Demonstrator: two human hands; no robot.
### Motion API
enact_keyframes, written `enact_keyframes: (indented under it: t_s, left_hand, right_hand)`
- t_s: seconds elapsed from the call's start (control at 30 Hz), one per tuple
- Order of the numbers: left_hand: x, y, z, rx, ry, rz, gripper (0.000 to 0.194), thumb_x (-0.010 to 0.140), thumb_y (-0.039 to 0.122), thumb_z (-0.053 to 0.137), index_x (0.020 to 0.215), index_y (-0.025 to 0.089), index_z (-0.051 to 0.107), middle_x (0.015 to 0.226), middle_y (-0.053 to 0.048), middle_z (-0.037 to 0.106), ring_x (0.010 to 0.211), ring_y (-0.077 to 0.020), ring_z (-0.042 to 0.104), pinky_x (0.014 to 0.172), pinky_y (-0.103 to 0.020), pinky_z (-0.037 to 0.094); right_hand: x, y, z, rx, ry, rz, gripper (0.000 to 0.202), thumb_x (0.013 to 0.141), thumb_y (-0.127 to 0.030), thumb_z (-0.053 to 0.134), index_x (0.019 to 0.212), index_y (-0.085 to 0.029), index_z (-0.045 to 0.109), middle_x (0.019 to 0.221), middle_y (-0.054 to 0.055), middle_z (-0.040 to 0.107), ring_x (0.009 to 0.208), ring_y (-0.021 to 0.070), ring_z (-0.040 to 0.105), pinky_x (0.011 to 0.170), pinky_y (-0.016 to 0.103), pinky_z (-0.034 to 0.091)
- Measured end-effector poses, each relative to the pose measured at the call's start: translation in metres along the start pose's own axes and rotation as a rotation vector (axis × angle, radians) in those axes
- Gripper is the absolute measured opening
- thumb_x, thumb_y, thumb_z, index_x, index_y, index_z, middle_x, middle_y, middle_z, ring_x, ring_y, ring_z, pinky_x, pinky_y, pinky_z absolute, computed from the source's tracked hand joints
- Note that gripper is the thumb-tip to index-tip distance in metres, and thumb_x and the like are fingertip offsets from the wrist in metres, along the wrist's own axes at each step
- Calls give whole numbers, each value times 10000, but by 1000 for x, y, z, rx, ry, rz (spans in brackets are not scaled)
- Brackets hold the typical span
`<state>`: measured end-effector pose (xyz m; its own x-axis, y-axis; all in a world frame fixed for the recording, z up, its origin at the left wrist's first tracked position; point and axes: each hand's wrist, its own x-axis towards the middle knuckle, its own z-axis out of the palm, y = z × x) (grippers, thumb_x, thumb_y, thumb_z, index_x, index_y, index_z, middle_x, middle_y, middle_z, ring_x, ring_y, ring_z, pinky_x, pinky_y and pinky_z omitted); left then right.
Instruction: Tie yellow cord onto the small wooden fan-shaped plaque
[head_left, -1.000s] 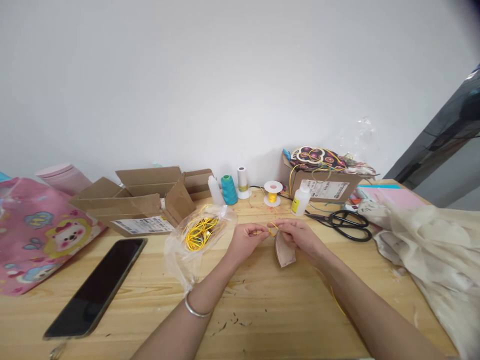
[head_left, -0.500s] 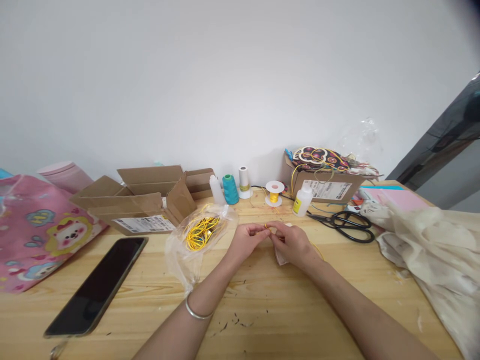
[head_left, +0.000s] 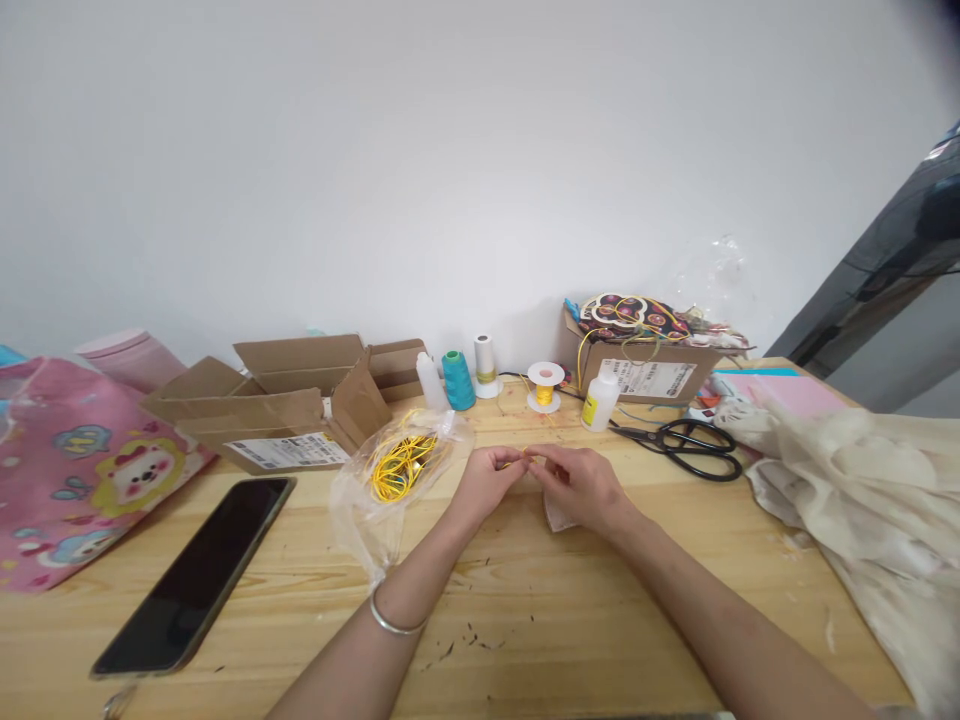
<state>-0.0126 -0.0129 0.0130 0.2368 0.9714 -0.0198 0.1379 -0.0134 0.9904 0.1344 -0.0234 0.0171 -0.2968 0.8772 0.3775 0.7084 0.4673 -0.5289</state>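
Note:
Over the middle of the table, my left hand [head_left: 487,482] and my right hand [head_left: 581,485] meet fingertip to fingertip. Both are closed in a pinch on a thin yellow cord [head_left: 526,454], of which only a short bit shows between the fingers. Beneath my right hand lies a small pale flat piece [head_left: 556,515], mostly covered by the palm. A clear plastic bag [head_left: 367,530] with a coil of yellow cord [head_left: 401,470] in it rests left of my left hand. Behind my hands stands a white spool of yellow cord [head_left: 544,393].
A white bottle [head_left: 601,400], black scissors [head_left: 697,448] and a filled cardboard box [head_left: 645,372] are at the right. Cream cloth [head_left: 862,480] covers the right edge. Leftward are a teal thread cone [head_left: 457,380], an open box [head_left: 247,415], a phone [head_left: 195,575] and a pink bag [head_left: 90,470].
My hands stay pinched together, with the fingertips shifted slightly left and the right fingers drawn closer to the left ones. The view has turned a little to the right.

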Motion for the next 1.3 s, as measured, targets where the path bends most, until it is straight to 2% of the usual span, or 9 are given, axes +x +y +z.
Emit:
enact_keyframes:
  t_s: [0.13,0.23,0.3,0.47,0.6,0.73,0.93,1.07,1.3]
  left_hand:
    - [-1,2,1,-2,46,-49,193,614,304,535,674,132,600,560,12,572,488,-77,459,477,-190,339]
    - [-2,3,1,-51,19,-98,199,622,312,528,687,131,581,436,53,461,369,-36,338,376,-170,236]
    - [-2,3,1,-72,-6,-111,209,628,313,522,705,127,577,426,59,431,351,-28,311,355,-167,204]
    - [-2,5,1,-82,-19,-93,190,618,296,537,710,134,571,489,46,487,363,-28,346,363,-167,245]
    - [-3,8,1,-101,-3,-71,163,596,259,563,690,128,581,602,7,576,488,-56,461,473,-175,345]
    - [-4,8,2,-110,-4,-46,157,600,237,560,702,122,590,680,-24,611,573,-81,508,531,-184,369]
    - [-3,8,2,-138,40,-111,153,591,237,569,696,127,583,612,-14,606,460,-52,460,429,-162,311]
    - [-4,6,-1,-185,66,-148,175,574,259,586,694,132,575,579,-5,592,398,-30,391,363,-147,225]
    - [-6,7,-2,-218,80,-163,217,538,275,619,693,129,577,599,-15,597,393,-25,366,357,-150,188]
  right_hand:
    - [5,5,-1,75,109,27,173,711,-276,463,804,-212,594,749,24,612,688,126,524,587,227,379]
    - [7,8,1,95,89,-20,152,687,-234,498,806,-208,588,747,18,614,722,133,526,647,246,386]
    - [6,8,3,82,75,-58,146,688,-220,498,802,-213,588,721,12,615,700,131,527,645,252,385]
    - [5,6,6,33,68,-100,158,683,-210,504,819,-225,584,726,3,614,703,134,515,643,253,378]
    - [4,5,6,44,78,-100,179,673,-175,503,830,-220,577,759,6,610,738,139,503,658,252,375]
    - [4,2,5,66,81,-91,207,665,-145,494,846,-220,560,756,2,600,735,137,498,655,251,376]
    - [4,-2,2,78,117,-107,195,661,-143,492,833,-217,545,712,-5,594,714,133,490,626,242,377]
    - [4,-1,1,64,122,-73,77,647,-162,505,709,-198,534,658,-1,565,670,133,482,566,233,367]
    - [3,2,2,74,146,-70,54,635,-145,506,665,-189,504,657,-4,539,672,123,471,578,222,354]
